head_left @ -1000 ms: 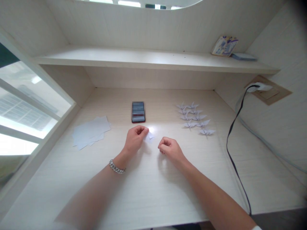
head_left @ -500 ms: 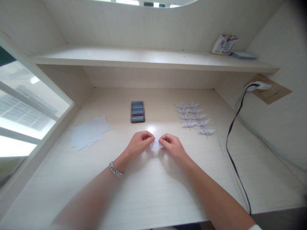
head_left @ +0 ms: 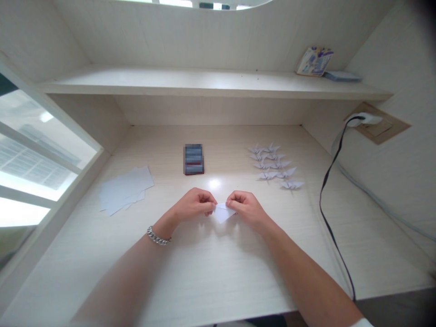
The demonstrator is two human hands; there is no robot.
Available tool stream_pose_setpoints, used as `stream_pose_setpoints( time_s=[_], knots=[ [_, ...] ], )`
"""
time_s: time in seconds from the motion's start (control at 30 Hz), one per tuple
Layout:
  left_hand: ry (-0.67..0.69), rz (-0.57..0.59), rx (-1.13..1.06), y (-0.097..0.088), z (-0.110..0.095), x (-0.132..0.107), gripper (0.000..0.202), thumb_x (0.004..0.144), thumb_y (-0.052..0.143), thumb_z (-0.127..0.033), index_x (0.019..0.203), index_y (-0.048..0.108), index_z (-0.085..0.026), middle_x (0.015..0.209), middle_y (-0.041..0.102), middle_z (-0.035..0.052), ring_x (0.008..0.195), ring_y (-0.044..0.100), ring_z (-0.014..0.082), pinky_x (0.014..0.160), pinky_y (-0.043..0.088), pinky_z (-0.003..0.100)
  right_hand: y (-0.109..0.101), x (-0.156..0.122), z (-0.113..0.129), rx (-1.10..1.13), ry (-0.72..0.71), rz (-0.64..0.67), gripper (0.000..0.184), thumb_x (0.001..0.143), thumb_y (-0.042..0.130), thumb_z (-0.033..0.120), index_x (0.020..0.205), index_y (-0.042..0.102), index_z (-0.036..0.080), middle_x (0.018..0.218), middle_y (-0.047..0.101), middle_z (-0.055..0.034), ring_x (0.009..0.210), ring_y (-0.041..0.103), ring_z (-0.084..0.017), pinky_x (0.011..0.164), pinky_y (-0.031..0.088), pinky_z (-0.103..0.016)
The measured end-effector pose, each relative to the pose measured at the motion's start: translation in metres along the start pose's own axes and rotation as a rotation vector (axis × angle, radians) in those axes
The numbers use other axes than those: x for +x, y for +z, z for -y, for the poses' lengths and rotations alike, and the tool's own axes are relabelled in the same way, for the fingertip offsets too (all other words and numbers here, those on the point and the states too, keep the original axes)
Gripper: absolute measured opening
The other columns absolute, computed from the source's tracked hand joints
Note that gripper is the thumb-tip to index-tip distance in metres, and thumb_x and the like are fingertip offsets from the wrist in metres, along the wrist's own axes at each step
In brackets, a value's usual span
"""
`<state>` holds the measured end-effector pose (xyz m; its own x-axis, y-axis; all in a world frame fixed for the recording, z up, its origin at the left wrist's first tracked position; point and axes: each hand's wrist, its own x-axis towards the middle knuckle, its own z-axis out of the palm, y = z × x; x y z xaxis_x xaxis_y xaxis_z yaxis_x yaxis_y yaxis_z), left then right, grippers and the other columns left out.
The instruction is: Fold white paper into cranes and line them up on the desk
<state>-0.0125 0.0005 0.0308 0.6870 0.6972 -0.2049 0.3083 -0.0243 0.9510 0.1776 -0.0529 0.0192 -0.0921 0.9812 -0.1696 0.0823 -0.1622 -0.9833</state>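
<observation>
A small folded piece of pale paper [head_left: 223,212] hangs between both hands just above the middle of the desk [head_left: 211,268]. My left hand [head_left: 195,205], with a chain bracelet at the wrist, pinches its left edge with closed fingers. My right hand [head_left: 245,207] pinches the right edge the same way. A stack of flat paper sheets [head_left: 124,189] lies to the left. Several finished paper cranes [head_left: 273,166] sit in rows to the right.
A phone [head_left: 194,159] lies face up behind my hands. A black cable [head_left: 327,181] runs from a wall socket [head_left: 369,121] down over the desk's right side. A shelf [head_left: 204,84] above holds a small packet [head_left: 314,61]. A window is at left.
My right hand moved left and took hold of the folded paper that only the left hand held. Both hands then drew it slightly nearer to me.
</observation>
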Motion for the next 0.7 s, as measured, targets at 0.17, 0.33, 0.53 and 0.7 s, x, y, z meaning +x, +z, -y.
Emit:
stream_pose_setpoints(
  time_s=[0.17, 0.33, 0.53, 0.7],
  knots=[
    [-0.036, -0.068, -0.032, -0.015, 0.008, -0.001, 0.010, 0.069, 0.056, -0.019, 0.067, 0.063, -0.012, 0.052, 0.056, 0.0000, 0.049, 0.049, 0.0091, 0.049, 0.037, 0.020, -0.016, 0.001, 0.001, 0.090, -0.042, -0.102, 0.009, 0.067, 0.057, 0.023, 0.062, 0.057, 0.016, 0.054, 0.051, 0.0036, 0.049, 0.043, -0.009, 0.047, 0.033, -0.021],
    [0.016, -0.147, -0.102, -0.009, 0.006, 0.002, 0.017, 0.074, 0.055, -0.027, 0.077, 0.064, -0.012, 0.063, 0.061, 0.0025, 0.054, 0.051, 0.0096, 0.051, 0.038, 0.021, -0.018, 0.002, 0.001, 0.046, -0.052, -0.076, 0.010, 0.068, 0.057, 0.025, 0.063, 0.057, 0.016, 0.056, 0.051, 0.0039, 0.050, 0.044, -0.009, 0.048, 0.033, -0.021],
    [0.040, -0.044, -0.008, 0.007, 0.000, 0.003, 0.014, 0.073, 0.057, -0.024, 0.069, 0.064, -0.013, 0.059, 0.060, 0.0013, 0.055, 0.052, 0.0099, 0.052, 0.038, 0.021, -0.007, -0.002, 0.002, -0.110, -0.086, -0.010, 0.009, 0.070, 0.056, 0.021, 0.064, 0.059, 0.016, 0.059, 0.053, 0.0031, 0.055, 0.046, -0.010, 0.051, 0.033, -0.022],
    [0.033, -0.124, -0.109, -0.006, 0.006, 0.003, 0.011, 0.071, 0.058, -0.022, 0.066, 0.062, -0.012, 0.055, 0.058, 0.0007, 0.052, 0.050, 0.0091, 0.051, 0.036, 0.021, -0.015, 0.001, 0.003, -0.006, -0.111, -0.104, 0.009, 0.070, 0.058, 0.022, 0.063, 0.059, 0.016, 0.055, 0.052, 0.0038, 0.051, 0.044, -0.009, 0.050, 0.033, -0.022]
  ],
)
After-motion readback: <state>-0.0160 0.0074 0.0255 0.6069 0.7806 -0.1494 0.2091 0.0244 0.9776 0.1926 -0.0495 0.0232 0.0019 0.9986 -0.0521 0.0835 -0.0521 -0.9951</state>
